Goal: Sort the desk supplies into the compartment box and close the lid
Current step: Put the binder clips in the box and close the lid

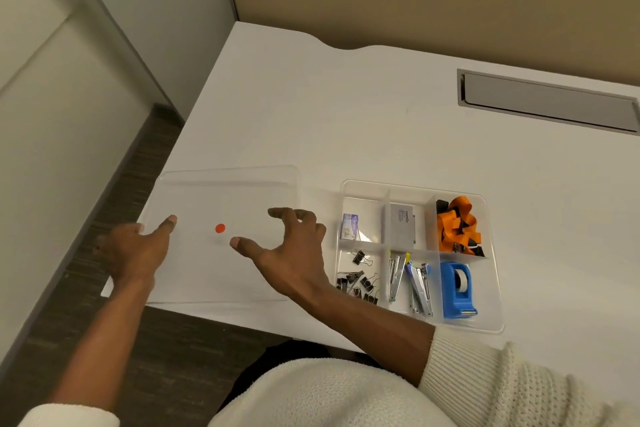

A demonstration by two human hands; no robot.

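While both hands, left hand point(133, 253) and right hand point(291, 250), hovered with fingers spread, the clear flat plastic lid point(225, 194) at lower left looked light, slippery, best gripped by its side edges

Single head-worn wide-angle view, close above the desk point(346, 121), facing forward and steeply down.

The back of the white desk point(346, 107) is bare. The clear lid point(221, 198) and full compartment box point(491, 288) fill the front.
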